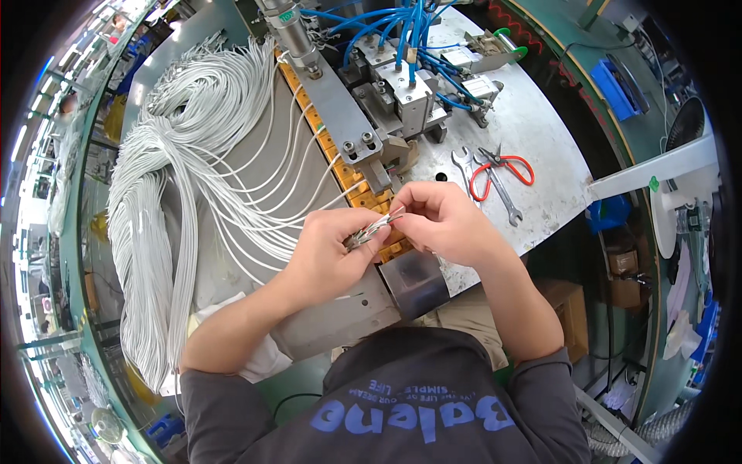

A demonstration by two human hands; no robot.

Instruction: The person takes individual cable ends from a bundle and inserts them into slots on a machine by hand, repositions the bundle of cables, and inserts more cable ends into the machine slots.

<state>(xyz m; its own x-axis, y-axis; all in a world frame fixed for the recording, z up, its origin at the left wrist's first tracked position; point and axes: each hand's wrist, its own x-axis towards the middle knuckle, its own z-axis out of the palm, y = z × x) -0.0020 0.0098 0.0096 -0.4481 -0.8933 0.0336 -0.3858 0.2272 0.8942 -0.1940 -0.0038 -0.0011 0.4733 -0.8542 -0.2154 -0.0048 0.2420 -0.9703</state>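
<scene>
My left hand [325,251] is closed round a small bunch of stripped cable ends [368,232], which point up and to the right. Against their tips, my right hand [447,224] pinches with thumb and forefinger; a fine wire end seems to be between them. From the left hand, white cables [263,220] trail back to a big coiled heap [205,93] on the left of the bench. Just beyond both hands runs a yellow-orange slotted rail [328,151], with several single white cables lying into it.
A metal clamping machine [402,97] with blue air hoses [413,35] stands beyond the rail. On the metal plate to the right lie red-handled pliers [502,164] and wrenches [506,201]. A fan [680,178] on a white arm borders the right side; a cardboard box [568,313] sits below.
</scene>
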